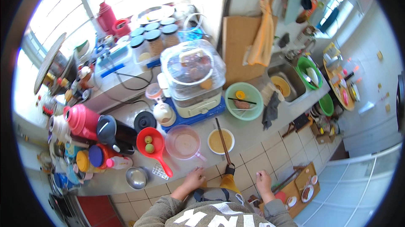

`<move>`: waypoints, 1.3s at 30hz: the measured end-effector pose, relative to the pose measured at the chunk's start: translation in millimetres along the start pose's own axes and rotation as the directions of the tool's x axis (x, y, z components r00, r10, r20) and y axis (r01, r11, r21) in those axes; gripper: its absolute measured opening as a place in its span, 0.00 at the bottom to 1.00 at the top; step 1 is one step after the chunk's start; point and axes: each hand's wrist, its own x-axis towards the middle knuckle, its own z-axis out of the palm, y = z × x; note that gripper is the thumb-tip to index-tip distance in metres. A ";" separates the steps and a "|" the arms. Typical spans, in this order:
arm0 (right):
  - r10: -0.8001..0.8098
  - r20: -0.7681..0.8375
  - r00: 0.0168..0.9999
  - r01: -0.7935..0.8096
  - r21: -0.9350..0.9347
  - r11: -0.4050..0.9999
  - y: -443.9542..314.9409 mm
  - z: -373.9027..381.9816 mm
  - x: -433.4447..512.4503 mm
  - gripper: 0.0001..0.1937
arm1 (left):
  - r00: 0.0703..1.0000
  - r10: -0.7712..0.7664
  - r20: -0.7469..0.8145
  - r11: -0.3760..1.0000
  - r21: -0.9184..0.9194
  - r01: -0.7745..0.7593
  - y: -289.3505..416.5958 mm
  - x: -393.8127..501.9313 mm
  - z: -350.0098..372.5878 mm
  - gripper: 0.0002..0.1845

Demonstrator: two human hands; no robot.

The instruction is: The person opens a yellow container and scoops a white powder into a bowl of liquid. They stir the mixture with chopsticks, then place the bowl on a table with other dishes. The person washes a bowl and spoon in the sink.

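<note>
My left hand [195, 178] rests loosely curled by the counter's front edge, below a translucent pink plastic scoop [183, 142]. My right hand [263, 181] hangs over the tiled floor, fingers bent, touching nothing. Neither hand shows an object in it. A white bowl of yellowish liquid [218, 141] stands near the edge, with a pair of dark chopsticks [222, 136] lying across it. Left of the scoop is a red plastic ladle [155, 146] holding two green fruits. Behind stands a countertop steamer [193, 78] with a clear lid. Right of it, a pale green basin [244, 113] holds an orange lump and utensils.
A steel bowl [136, 178] and a blister pack [159, 171] lie near the counter edge at left. Thermos flasks [83, 121] and jars crowd behind them. A sink [295, 84] is at right; a low wooden table [297, 192] with dishes stands behind me at right.
</note>
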 end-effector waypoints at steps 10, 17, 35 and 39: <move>0.526 -0.170 0.833 -0.524 0.062 0.849 65.2 -16.3 -172.8 0.15 | 0.887 0.195 0.419 0.894 0.296 -0.337 91.3 16.4 -8.3 0.22; 0.464 -0.401 0.790 -0.411 0.214 0.886 68.6 -52.4 -171.9 0.08 | 0.728 0.284 0.624 0.802 0.261 -0.537 69.2 66.2 71.2 0.24; 0.544 -0.723 -0.426 -0.741 0.624 0.249 -110.1 26.9 -444.3 0.09 | 0.001 0.095 0.995 0.185 -0.016 -0.983 220.9 113.9 194.5 0.23; 0.576 -0.661 -0.482 -0.709 0.680 0.186 -159.2 35.0 -434.9 0.08 | -0.052 0.142 0.988 0.289 -0.091 -0.953 181.5 128.8 215.6 0.29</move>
